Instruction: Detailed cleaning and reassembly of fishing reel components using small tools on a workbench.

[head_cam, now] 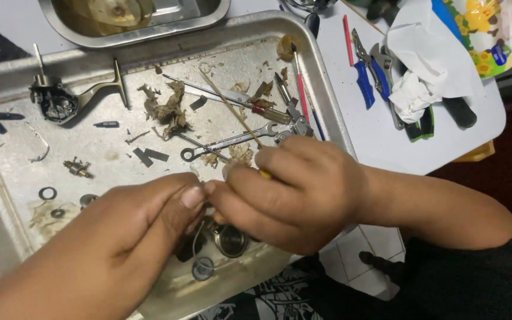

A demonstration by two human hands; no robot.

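We pinch a small part between both hands: left fingers (192, 198) meet right fingers (232, 201) tip to tip, reel (229, 240) just below.

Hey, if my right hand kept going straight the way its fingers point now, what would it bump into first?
Your right hand points left, so it would meet your left hand first; their fingertips already look to touch over the metal tray.

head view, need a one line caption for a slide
Two bare hands, left and right, meet over a metal tray strewn with small metal parts, a wrench and dirty wadding.
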